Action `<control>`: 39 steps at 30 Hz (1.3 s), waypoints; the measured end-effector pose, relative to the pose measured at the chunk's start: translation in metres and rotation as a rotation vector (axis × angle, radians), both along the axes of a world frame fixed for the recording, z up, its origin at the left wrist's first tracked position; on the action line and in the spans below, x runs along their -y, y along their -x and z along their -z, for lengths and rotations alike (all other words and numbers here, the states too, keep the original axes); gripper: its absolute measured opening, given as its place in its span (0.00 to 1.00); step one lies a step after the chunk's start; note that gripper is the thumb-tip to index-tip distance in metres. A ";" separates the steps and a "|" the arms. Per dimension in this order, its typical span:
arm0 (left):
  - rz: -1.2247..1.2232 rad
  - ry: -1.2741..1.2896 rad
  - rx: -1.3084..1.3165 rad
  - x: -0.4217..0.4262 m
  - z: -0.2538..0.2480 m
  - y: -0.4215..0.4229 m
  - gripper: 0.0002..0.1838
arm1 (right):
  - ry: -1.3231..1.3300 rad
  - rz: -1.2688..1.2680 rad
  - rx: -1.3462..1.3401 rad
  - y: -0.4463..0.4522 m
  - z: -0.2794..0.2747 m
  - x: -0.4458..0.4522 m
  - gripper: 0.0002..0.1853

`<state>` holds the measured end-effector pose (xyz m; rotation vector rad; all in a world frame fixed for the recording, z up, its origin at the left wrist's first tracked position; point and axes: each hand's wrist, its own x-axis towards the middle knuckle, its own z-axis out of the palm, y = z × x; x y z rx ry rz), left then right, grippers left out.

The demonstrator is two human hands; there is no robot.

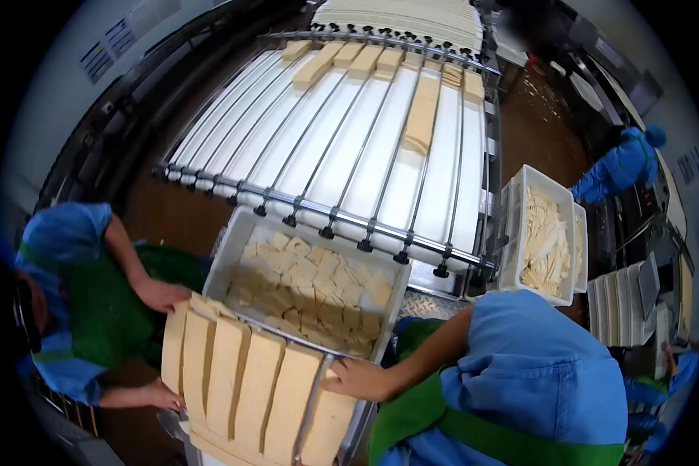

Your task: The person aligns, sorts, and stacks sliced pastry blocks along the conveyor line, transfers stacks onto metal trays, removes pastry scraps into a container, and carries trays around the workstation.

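Note:
My right hand [357, 378], at the end of a blue sleeve, has its fingers curled over the top end of a pale tan slab [328, 426] that looks like tofu. This slab is the rightmost of several long ones lying side by side. A narrow gap separates it from the neighbouring slab [291, 400]. Just above my hand is the rim of a white tub [231, 242] holding many small flat pieces [318, 272] of the same colour. My left hand is out of view.
A co-worker's two hands [167, 295] touch the left slabs. Beyond the tub, a white conveyor [326, 140] with long rods carries tan blocks [423, 113] at its far end. On the right stands a crate [561, 198] of pale strips. Another person [621, 165] works farther back.

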<state>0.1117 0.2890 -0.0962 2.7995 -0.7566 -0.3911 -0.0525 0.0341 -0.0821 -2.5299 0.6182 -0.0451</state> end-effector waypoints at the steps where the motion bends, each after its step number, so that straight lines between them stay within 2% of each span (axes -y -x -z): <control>1: -0.014 0.038 0.042 0.010 -0.007 0.008 0.51 | -0.009 -0.059 0.050 0.010 -0.016 0.007 0.22; 5: -0.049 0.274 0.153 0.075 -0.033 0.049 0.49 | -0.012 0.004 0.142 0.073 -0.068 0.076 0.30; 7: -0.048 0.441 0.161 0.127 -0.036 0.076 0.48 | 0.041 0.007 0.235 0.114 -0.090 0.130 0.37; 9: -0.032 0.640 0.111 0.183 -0.032 0.107 0.48 | -0.071 0.202 0.333 0.162 -0.091 0.177 0.42; 10: -0.025 0.704 0.067 0.212 -0.030 0.124 0.47 | -0.064 0.382 0.305 0.181 -0.091 0.196 0.42; 11: -0.002 0.520 0.047 0.249 -0.058 0.153 0.45 | -0.058 0.563 0.272 0.201 -0.091 0.215 0.42; 12: 0.017 0.332 0.029 0.287 -0.089 0.186 0.43 | 0.019 0.670 0.363 0.219 -0.080 0.238 0.41; 13: 0.120 0.336 0.004 0.310 -0.089 0.205 0.42 | 0.100 0.775 0.455 0.237 -0.068 0.265 0.40; 15: 0.321 0.396 -0.066 0.349 -0.083 0.241 0.40 | -0.049 0.968 0.276 0.275 -0.061 0.319 0.33; 16: 0.416 0.452 -0.112 0.366 -0.078 0.259 0.40 | -0.046 0.967 0.285 0.294 -0.049 0.350 0.33; 17: 0.420 0.453 -0.107 0.381 -0.070 0.273 0.40 | 0.014 0.945 0.307 0.314 -0.030 0.381 0.29; 19: 0.716 0.354 -0.323 0.416 -0.049 0.299 0.39 | 0.076 0.926 0.337 0.345 -0.004 0.436 0.26; 21: 0.764 0.447 -0.419 0.450 -0.031 0.326 0.38 | -0.071 0.896 0.094 0.370 0.008 0.483 0.23; 23: 0.784 0.461 -0.372 0.484 -0.015 0.340 0.37 | -0.049 0.871 0.074 0.386 0.019 0.526 0.26; 25: 0.873 0.513 -0.545 0.521 -0.009 0.354 0.35 | 0.012 0.946 -0.009 0.406 0.028 0.582 0.27; 26: 0.938 0.507 -0.544 0.541 -0.005 0.360 0.33 | 0.113 0.867 -0.066 0.423 0.048 0.618 0.29; 27: 0.941 0.504 -0.535 0.562 -0.002 0.367 0.33 | 0.143 0.866 -0.125 0.429 0.030 0.632 0.31; 29: 1.049 0.521 -0.608 0.601 0.004 0.380 0.32 | 0.051 1.043 -0.294 0.437 0.004 0.670 0.33; 30: 1.127 0.543 -0.558 0.621 0.006 0.389 0.30 | 0.049 1.044 -0.285 0.441 0.005 0.691 0.33; 33: 1.106 0.574 -0.516 0.657 0.008 0.412 0.28 | 0.009 1.148 -0.348 0.451 0.015 0.730 0.37; 35: 1.069 0.554 -0.578 0.665 0.007 0.424 0.26 | -0.138 1.150 -0.334 0.452 0.003 0.736 0.40; 37: 1.086 0.595 -0.407 0.667 0.003 0.431 0.26 | -0.182 1.147 -0.360 0.451 0.006 0.737 0.40; 39: 1.065 0.591 -0.518 0.679 0.006 0.438 0.25 | 0.083 1.209 -0.332 0.455 0.014 0.744 0.37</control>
